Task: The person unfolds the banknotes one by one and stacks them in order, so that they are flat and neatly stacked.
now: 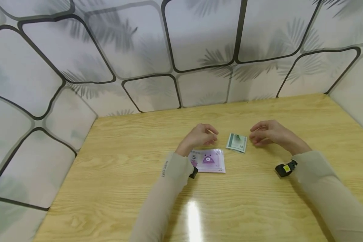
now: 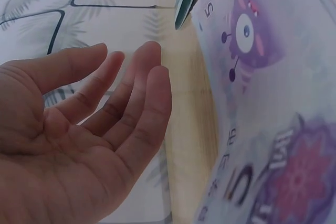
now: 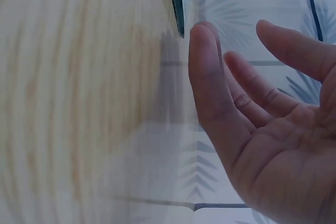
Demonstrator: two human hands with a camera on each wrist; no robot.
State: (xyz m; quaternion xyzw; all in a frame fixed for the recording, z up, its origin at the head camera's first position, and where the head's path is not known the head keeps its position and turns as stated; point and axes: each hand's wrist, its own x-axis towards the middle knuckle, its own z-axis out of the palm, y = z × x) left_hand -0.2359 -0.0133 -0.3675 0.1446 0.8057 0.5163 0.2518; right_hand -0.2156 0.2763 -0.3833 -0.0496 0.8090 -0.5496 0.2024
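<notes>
Between my two hands lies a small stack of green play banknotes marked with a 2. Nearer to me and to the left is a stack of purple play banknotes marked 5, with a one-eyed cartoon creature printed on it. My left hand is just beyond the purple stack, its fingers loosely bent and nothing in them; the left wrist view shows the bare palm beside the purple notes. On the other side, my right hand hovers right of the green notes with relaxed, empty fingers. The green stack's edge shows above its fingertips.
A wooden table carries both stacks. Behind it and at the left stands a pale wall covering with dark rounded outlines and leaf prints. A black wrist device sits at my right cuff.
</notes>
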